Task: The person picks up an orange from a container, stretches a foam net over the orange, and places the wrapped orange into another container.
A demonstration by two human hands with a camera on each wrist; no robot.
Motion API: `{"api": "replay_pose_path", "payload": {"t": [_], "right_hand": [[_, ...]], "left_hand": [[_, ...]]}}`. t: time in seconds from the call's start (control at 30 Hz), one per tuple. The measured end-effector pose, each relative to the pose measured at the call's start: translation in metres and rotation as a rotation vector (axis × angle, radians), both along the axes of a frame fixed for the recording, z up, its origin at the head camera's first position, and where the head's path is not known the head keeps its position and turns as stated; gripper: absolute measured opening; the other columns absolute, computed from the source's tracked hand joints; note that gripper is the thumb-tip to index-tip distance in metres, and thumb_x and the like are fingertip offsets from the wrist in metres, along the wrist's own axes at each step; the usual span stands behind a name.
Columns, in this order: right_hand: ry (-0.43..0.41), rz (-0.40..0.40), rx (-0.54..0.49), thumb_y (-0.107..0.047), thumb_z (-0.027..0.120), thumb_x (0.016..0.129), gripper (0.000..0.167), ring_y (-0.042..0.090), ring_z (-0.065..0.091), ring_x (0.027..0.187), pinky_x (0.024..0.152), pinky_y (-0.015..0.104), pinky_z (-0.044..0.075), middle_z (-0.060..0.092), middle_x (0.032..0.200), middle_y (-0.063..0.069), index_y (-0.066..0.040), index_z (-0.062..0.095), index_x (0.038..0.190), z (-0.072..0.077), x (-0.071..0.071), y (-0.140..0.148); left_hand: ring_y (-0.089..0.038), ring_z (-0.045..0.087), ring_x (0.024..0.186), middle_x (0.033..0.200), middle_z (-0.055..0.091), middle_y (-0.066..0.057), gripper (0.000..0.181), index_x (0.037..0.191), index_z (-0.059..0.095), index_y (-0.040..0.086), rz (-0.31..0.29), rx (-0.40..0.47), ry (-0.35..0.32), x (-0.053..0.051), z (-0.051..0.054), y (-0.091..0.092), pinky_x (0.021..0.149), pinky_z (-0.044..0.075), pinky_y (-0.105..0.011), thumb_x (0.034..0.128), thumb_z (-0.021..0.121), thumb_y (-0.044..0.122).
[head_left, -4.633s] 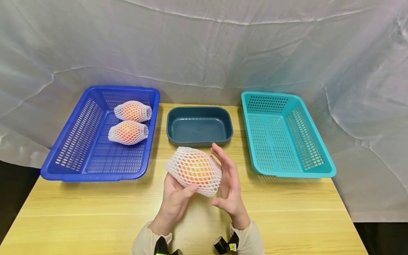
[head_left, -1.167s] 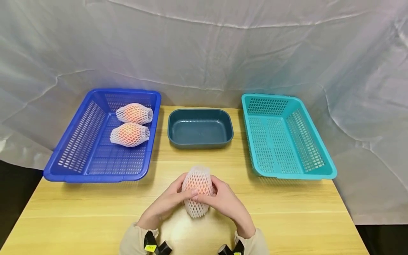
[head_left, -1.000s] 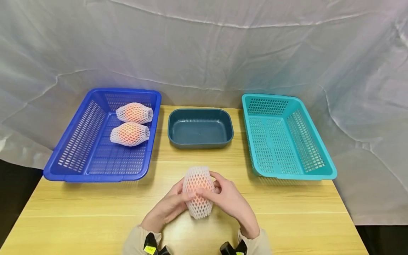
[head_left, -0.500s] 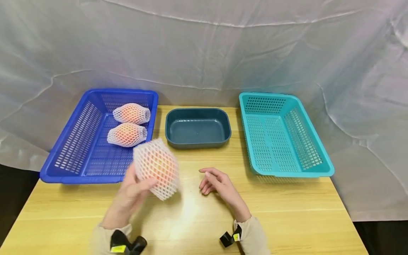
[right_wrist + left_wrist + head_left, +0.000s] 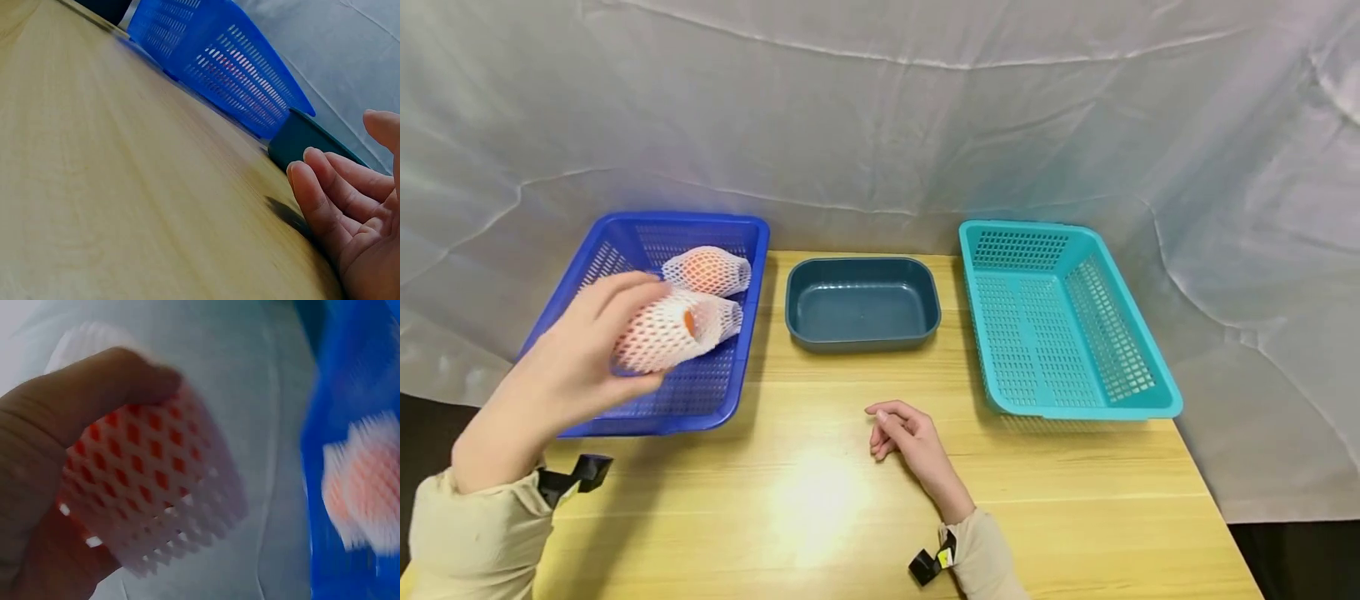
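Note:
My left hand (image 5: 568,354) grips a round orange-red fruit in a white foam net (image 5: 658,337), held over the blue basket (image 5: 758,275). In the left wrist view the thumb presses on the netted fruit (image 5: 150,453); its exact kind is hard to tell under the net. Two more netted fruits lie in the basket: the far one (image 5: 706,271) shows well, the near one (image 5: 724,315) is partly hidden behind the held fruit. Right of centre, my right hand (image 5: 906,437) rests at the tabletop with loosely curled fingers, holding nothing.
A dark teal tub (image 5: 862,343) stands at the back middle, with nothing in it. To its right is a turquoise basket (image 5: 1075,412), also bare inside. A grey cloth (image 5: 880,125) hangs behind the wooden table (image 5: 1052,500).
Both hands held the netted fruit in front of me; the right hand then let go and stayed near the middle. The left hand carried the fruit leftward over the blue basket, turning it.

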State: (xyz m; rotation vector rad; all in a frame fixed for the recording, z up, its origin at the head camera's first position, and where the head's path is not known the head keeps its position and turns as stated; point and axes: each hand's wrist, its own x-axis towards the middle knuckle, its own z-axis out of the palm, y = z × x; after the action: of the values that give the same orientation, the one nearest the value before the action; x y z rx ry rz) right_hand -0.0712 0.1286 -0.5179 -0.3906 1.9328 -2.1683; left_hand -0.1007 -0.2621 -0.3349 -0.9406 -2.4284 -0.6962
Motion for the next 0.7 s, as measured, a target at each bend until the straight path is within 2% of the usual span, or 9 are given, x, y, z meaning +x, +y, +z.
{"api": "replay_pose_path", "payload": {"t": [0.07,0.13,0.17,0.2,0.27,0.37,0.47,0.57,0.7], "right_hand": [[0.005,-0.006,0.01,-0.017,0.052,0.104,0.035,0.017,0.063,0.061,0.056,0.031,0.058,0.06,0.077,0.031,0.014,0.059,0.119,-0.001,0.0,0.0],[0.009,-0.01,0.023,-0.017,0.053,0.104,0.034,0.017,0.063,0.061,0.056,0.031,0.058,0.061,0.077,0.03,0.014,0.059,0.118,-0.001,0.0,0.0],[0.011,-0.009,0.027,-0.016,0.053,0.104,0.033,0.017,0.063,0.061,0.056,0.032,0.058,0.061,0.077,0.03,0.014,0.059,0.118,-0.002,0.0,0.0],[0.014,-0.009,0.033,-0.015,0.053,0.103,0.033,0.017,0.063,0.061,0.057,0.032,0.058,0.061,0.077,0.029,0.014,0.059,0.117,-0.002,0.0,-0.001],[0.019,-0.007,0.047,-0.013,0.053,0.103,0.031,0.017,0.063,0.06,0.057,0.033,0.058,0.061,0.076,0.027,0.014,0.059,0.117,-0.003,0.0,-0.001],[0.016,0.001,0.064,-0.013,0.054,0.103,0.03,0.017,0.063,0.06,0.057,0.032,0.058,0.061,0.076,0.025,0.013,0.059,0.117,-0.003,0.0,-0.001],[0.008,0.004,0.074,-0.016,0.055,0.103,0.031,0.016,0.063,0.06,0.057,0.031,0.058,0.062,0.075,0.022,0.011,0.06,0.118,-0.002,0.001,-0.002],[0.005,0.003,0.077,-0.017,0.055,0.103,0.032,0.017,0.063,0.06,0.057,0.031,0.058,0.062,0.075,0.021,0.011,0.061,0.118,-0.001,0.002,-0.002],[0.002,0.001,0.078,-0.017,0.055,0.103,0.032,0.017,0.063,0.06,0.057,0.031,0.058,0.062,0.076,0.022,0.011,0.061,0.117,-0.001,0.002,-0.001]], "left_hand": [[-0.043,0.046,0.116,0.129,0.051,-0.023,0.078,0.132,0.052,-0.001,-0.027,-0.106,-0.028,-0.006,-0.008,-0.007,0.107,0.037,-0.042,0.0655,0.083,0.026],[-0.042,0.048,0.113,0.129,0.052,-0.021,0.084,0.132,0.052,0.001,-0.044,-0.185,-0.084,-0.01,-0.02,-0.011,0.097,0.044,-0.053,0.0564,0.088,0.012],[-0.04,0.05,0.111,0.128,0.052,-0.019,0.088,0.131,0.053,0.003,-0.049,-0.216,-0.118,-0.011,-0.026,-0.012,0.089,0.046,-0.056,0.0517,0.089,0.006],[-0.038,0.051,0.108,0.126,0.053,-0.017,0.088,0.131,0.053,0.004,-0.053,-0.243,-0.15,-0.013,-0.031,-0.013,0.082,0.048,-0.056,0.0511,0.089,0.005],[-0.037,0.053,0.105,0.125,0.054,-0.015,0.086,0.131,0.053,0.008,-0.049,-0.279,-0.231,-0.016,-0.041,-0.015,0.078,0.051,-0.055,0.0529,0.089,0.006],[-0.038,0.055,0.105,0.123,0.054,-0.015,0.085,0.131,0.052,0.01,-0.054,-0.289,-0.354,-0.02,-0.051,-0.017,0.079,0.05,-0.059,0.056,0.091,0.009],[-0.042,0.054,0.11,0.127,0.053,-0.018,0.085,0.131,0.052,0.009,-0.067,-0.291,-0.449,-0.025,-0.056,-0.019,0.086,0.047,-0.065,0.0571,0.093,0.01],[-0.046,0.053,0.113,0.129,0.052,-0.021,0.084,0.131,0.053,0.007,-0.089,-0.293,-0.507,-0.029,-0.06,-0.019,0.092,0.043,-0.068,0.0577,0.092,0.008],[-0.051,0.047,0.12,0.133,0.05,-0.024,0.084,0.133,0.053,0.003,-0.111,-0.312,-0.544,-0.033,-0.065,-0.019,0.096,0.037,-0.071,0.0576,0.089,0.001]]}}
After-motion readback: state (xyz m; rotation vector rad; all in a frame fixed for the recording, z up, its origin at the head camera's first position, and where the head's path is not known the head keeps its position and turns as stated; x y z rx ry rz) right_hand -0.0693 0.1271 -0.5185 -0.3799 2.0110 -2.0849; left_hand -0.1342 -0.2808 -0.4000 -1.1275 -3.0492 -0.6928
